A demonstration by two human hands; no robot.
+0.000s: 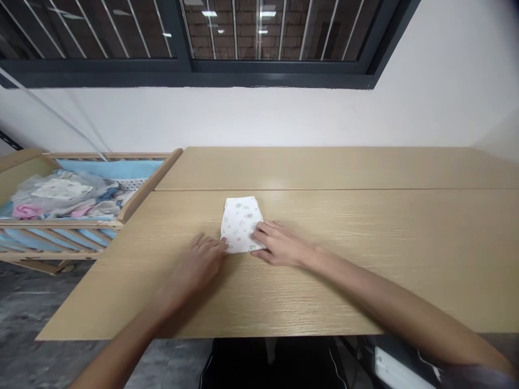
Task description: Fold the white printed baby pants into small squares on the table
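A small folded white cloth point(240, 224) with a faint coloured print lies flat on the wooden table point(344, 259). At its lower left corner, my left hand point(204, 260) touches the edge, palm down with the fingers stretched out and slightly blurred. My right hand point(279, 243) grips the lower right side, its bent fingers over the right edge and its thumb by the bottom corner. Part of that edge is hidden under the fingers.
Left of the table stands a wooden crib point(121, 216) with blue lining, holding a heap of clothes and cloths point(65, 197). A white wall and a dark-framed window point(279, 67) rise behind. A black chair part point(365, 346) shows below the front edge.
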